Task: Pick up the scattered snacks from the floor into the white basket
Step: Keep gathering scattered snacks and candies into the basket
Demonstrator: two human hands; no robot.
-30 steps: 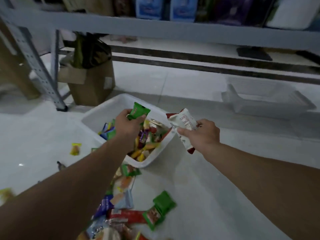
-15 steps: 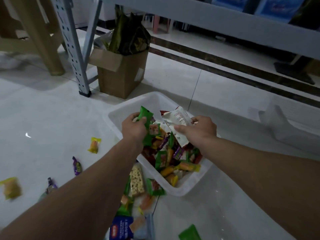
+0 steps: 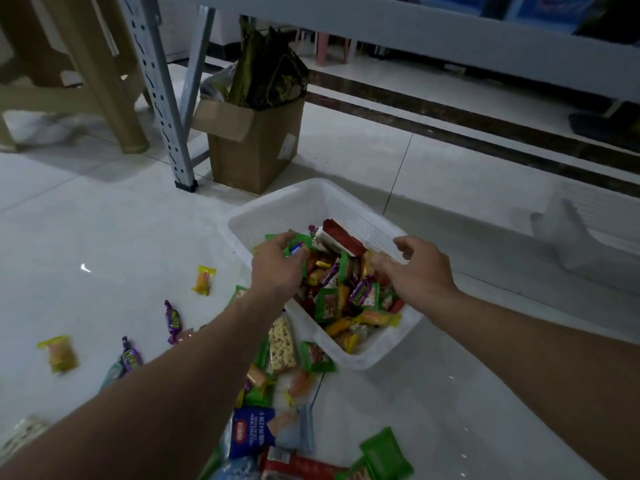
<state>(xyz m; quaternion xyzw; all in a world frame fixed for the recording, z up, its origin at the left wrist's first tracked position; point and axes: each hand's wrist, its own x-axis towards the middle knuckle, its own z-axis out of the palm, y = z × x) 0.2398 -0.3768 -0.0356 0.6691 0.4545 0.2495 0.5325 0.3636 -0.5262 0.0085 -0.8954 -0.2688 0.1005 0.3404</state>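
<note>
Head view: my left hand (image 3: 277,271) hovers over the white perforated plastic basket (image 3: 363,221), fingers curled onto a green foil packet (image 3: 292,244); whether they grip it I cannot tell. My right hand (image 3: 417,271) is spread, empty. Dropping-off step, I judge; next I reach for wrapped snacks (image 3: 282,344) on the pale tiled floor (image 3: 104,237) beside it.

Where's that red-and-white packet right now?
Head view: the red-and-white packet lies inside the white basket, at its far side, between the left hand and right hand.
</note>
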